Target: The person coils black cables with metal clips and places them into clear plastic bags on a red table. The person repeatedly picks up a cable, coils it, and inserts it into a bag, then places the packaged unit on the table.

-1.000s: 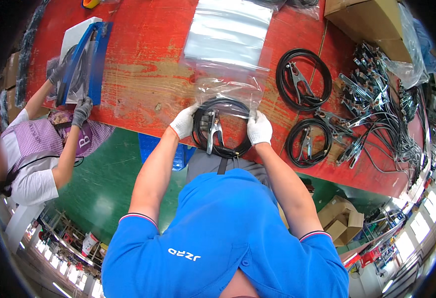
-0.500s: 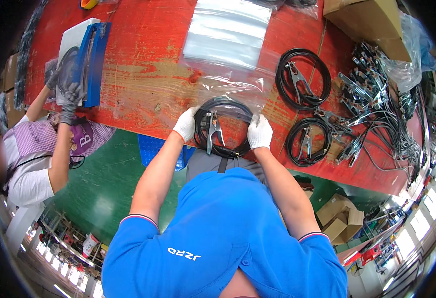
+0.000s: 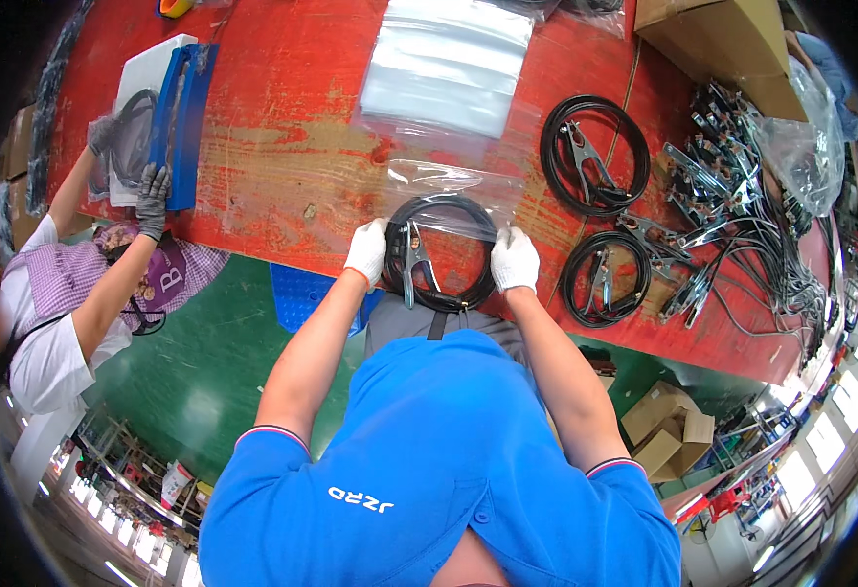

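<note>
White knit glove on left grip (image 3: 366, 251), matching glove on right grip (image 3: 514, 260), blue short-sleeved shirt, striped sleeve cuffs

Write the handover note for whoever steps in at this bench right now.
Left hand and right hand, both gloved, each grip a side of the coiled black cable with clamp at the near edge of the red table.
The coil's far half sits inside the clear bag; the near half is still out.
Two more coiled cables lie to the right, unbagged, beside a loose clamp pile.
Spare bags are stacked ahead.
</note>
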Available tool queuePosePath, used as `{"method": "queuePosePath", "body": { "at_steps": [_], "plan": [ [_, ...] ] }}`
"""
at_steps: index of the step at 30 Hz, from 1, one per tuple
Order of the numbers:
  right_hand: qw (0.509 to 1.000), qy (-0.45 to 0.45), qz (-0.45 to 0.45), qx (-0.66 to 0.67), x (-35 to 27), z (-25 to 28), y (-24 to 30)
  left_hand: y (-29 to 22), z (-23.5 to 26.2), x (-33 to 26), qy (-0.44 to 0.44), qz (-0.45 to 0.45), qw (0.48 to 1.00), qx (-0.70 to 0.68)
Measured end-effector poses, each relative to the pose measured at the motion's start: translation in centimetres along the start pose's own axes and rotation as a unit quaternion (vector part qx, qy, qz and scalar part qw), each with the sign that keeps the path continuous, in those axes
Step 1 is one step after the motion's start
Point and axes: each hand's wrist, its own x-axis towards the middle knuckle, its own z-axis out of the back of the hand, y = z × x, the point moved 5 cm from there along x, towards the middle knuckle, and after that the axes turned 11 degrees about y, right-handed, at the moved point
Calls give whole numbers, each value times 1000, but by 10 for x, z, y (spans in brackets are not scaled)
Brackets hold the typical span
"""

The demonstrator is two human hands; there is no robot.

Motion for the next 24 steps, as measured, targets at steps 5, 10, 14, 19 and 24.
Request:
{"method": "queuePosePath", "body": {
  "at_steps": [5, 10, 14, 19, 24],
  "plan": [
    [1000, -7, 7, -20, -1, -3, -4, 7, 1, 2, 1, 26, 999, -43],
    [997, 26, 7, -68, -6, 0, 4, 26, 24, 14, -41, -112, 980, 159],
    [998, 19, 19, -60, -8, -1, -3, 10, 28, -5, -92, -170, 885, 423],
    [998, 36, 3, -47, -8, -6, -4, -13, 28, -28, -49, -156, 796, 582],
    [999, 27, 12, -17, -19, -10, -10, -13, 26, -38, -39, -135, 752, 644]
  ]
}}
